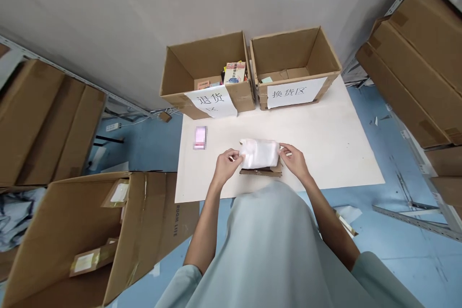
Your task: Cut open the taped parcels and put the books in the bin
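Observation:
In the head view, a white package (260,153), apparently wrapped in plastic or foam sheet, sits over a small brown cardboard box (262,172) near the table's front edge. My left hand (226,166) pinches the package's left end between thumb and fingers. At the opposite end, my right hand (293,160) grips the right edge, its fingers partly bent. Whatever lies inside the wrapping is hidden. Most of the small box is covered by the package; only its front and right edges show.
Behind stand two open cartons with paper signs: the left carton (212,72) holds books and small boxes, the right carton (296,67) a pale green item. A blurred pink-screened object (200,138) lies on the white table (325,144). A large open carton (137,231) with parcels stands left.

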Tool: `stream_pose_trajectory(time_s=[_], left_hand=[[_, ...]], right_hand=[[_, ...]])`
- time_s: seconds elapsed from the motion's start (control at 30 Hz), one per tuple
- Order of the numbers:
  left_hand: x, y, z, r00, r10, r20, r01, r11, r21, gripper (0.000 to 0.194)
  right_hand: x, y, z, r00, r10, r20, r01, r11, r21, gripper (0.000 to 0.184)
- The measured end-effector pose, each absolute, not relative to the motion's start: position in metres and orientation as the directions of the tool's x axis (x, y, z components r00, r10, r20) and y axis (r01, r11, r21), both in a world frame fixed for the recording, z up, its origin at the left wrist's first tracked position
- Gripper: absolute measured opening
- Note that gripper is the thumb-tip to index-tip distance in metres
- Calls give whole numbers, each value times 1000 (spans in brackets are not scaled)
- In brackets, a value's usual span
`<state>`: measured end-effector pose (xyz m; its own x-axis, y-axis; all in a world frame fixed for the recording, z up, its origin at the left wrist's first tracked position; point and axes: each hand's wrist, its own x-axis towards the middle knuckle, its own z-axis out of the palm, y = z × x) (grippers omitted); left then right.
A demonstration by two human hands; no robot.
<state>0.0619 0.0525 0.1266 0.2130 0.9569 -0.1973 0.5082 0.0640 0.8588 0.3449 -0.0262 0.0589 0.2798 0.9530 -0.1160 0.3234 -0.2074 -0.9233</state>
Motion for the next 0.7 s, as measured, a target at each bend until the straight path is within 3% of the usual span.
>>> stream_pose_trajectory(time_s=[0.1, 0.27, 0.43, 0.57, 0.63, 0.7], left_hand=[[54, 45, 142, 203, 957, -205, 379, 117, 918, 29], [54, 36, 154, 175, 956, -235, 263, 185, 947, 33], [51, 32, 152, 219, 967, -131, 187, 91, 978, 31], [54, 27, 152, 218, 976, 24, 192, -67, 979, 27], [57, 23, 156, 214, 973, 82, 214, -129, 968, 23], [59, 20, 162, 224, 969, 102, 249, -158, 956, 19]], right_hand=[[338, -25, 89, 270, 962, -50, 253, -121, -960, 54], [332, -22, 128, 292, 955, 46, 290, -43, -956, 56], [329, -21, 144, 307, 951, 17, 208, -49, -977, 64], [329, -22, 153, 300, 954, 19, 269, -66, -961, 68], [330, -22, 159, 235, 972, 29, 318, -48, -947, 60], [332, -23, 163, 169, 983, 73, 379, 4, -925, 38]])
